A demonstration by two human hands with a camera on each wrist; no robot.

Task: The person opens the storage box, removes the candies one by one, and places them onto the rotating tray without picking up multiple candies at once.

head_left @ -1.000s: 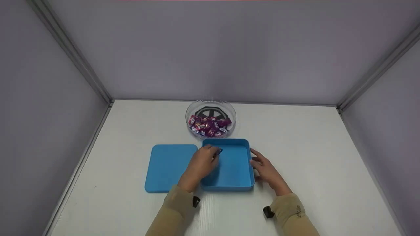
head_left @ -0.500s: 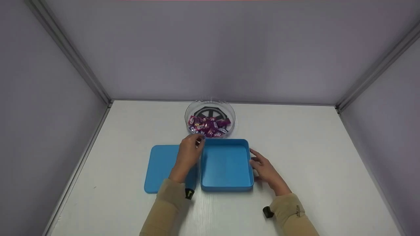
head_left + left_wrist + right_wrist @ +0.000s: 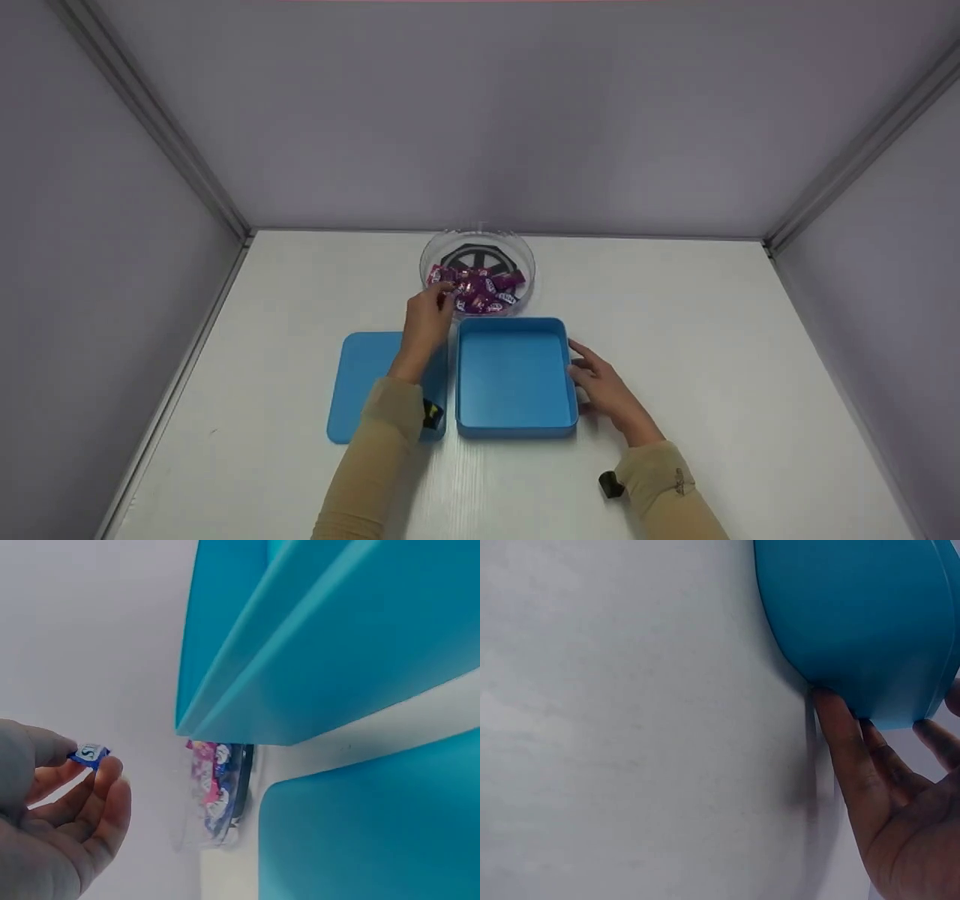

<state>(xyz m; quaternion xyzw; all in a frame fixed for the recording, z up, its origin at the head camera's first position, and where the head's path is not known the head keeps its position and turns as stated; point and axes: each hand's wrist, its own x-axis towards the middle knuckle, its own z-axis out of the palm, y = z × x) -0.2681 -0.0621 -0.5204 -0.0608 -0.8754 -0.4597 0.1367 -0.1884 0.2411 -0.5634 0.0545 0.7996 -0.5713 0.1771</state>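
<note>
My left hand [image 3: 427,322] reaches over the left rim of a clear round bowl [image 3: 532,259], which holds several purple, red and blue wrapped candies [image 3: 480,289]. In the left wrist view, thumb and fingers pinch a small candy [image 3: 90,755] in a blue wrapper with white lettering. That candy is hardly visible in the head view. In front of the bowl stands a square blue box [image 3: 514,382] with its top uncovered. Against its right side rests my right hand [image 3: 607,386], fingers extended, as the right wrist view [image 3: 907,810] also shows.
A flat blue lid [image 3: 364,382] lies left of the box, partly beneath my left forearm. The white table [image 3: 712,337] meets grey panels [image 3: 645,127] at the back and sides. Small black devices [image 3: 611,484] sit at both sleeve cuffs.
My left hand has moved from above the blue box leftward and away from me, to the bowl's near left rim. My right hand has stayed at the box's right side.
</note>
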